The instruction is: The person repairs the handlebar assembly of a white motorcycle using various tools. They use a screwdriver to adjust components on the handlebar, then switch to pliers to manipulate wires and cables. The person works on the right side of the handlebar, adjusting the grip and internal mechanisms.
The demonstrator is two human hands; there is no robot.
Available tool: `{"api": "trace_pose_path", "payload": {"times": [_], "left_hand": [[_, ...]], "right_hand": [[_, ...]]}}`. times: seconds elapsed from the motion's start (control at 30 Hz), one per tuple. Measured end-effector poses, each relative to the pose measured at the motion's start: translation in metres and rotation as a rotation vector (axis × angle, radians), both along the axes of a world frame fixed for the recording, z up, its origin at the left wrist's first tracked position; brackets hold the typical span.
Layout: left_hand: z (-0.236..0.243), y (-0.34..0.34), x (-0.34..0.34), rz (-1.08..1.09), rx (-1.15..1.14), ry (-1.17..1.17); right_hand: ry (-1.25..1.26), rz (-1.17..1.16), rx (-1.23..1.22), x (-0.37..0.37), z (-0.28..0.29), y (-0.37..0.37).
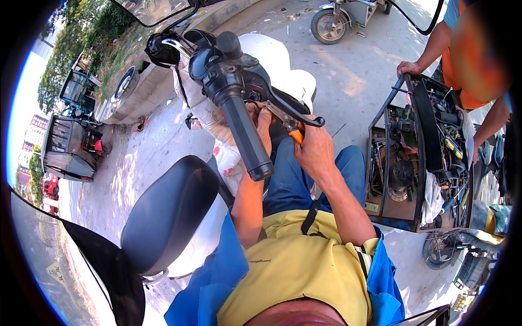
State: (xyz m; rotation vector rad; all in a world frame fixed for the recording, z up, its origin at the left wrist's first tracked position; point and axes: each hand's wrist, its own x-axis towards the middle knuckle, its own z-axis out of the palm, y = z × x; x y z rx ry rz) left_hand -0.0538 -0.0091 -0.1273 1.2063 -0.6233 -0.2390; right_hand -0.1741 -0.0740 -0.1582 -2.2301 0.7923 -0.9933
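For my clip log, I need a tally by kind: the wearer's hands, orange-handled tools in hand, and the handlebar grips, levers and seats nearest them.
Left hand: 1
Right hand: 1
Orange-handled tool: 1
Black handlebar grip: 1
Black lever: 1
Black seat: 1
Total: 6

Handlebar grip [244, 136]: black
Tool handle [296, 136]: orange
Shirt [296, 266]: yellow
Jacket [204, 282]: bright blue
Trousers [285, 182]: blue
Scooter seat [171, 214], left: black
Scooter cover [224, 154]: white with red pattern
Rag [433, 200], right: white
Co-worker's clothing [471, 100], far right: orange and pale blue
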Motion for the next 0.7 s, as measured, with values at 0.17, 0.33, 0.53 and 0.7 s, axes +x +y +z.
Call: {"api": "trace_pose_path", "payload": {"times": [0.17,0.33,0.53,0.7], "left_hand": [[-0.007,-0.001,0.002,-0.030,-0.046,0.022],[-0.006,-0.002,0.002,-0.043,-0.051,0.041],[0.000,0.004,-0.004,-0.022,0.027,-0.064],[0.002,-0.001,-0.012,0.087,0.042,-0.144]], "right_hand": [[0.006,-0.010,-0.006,0.000,-0.001,-0.001],[0.010,-0.024,-0.013,0.000,-0.001,-0.002],[0.034,-0.065,-0.028,0.002,-0.003,-0.003],[-0.270,-0.142,0.447,0.011,-0.042,-0.021]]}}
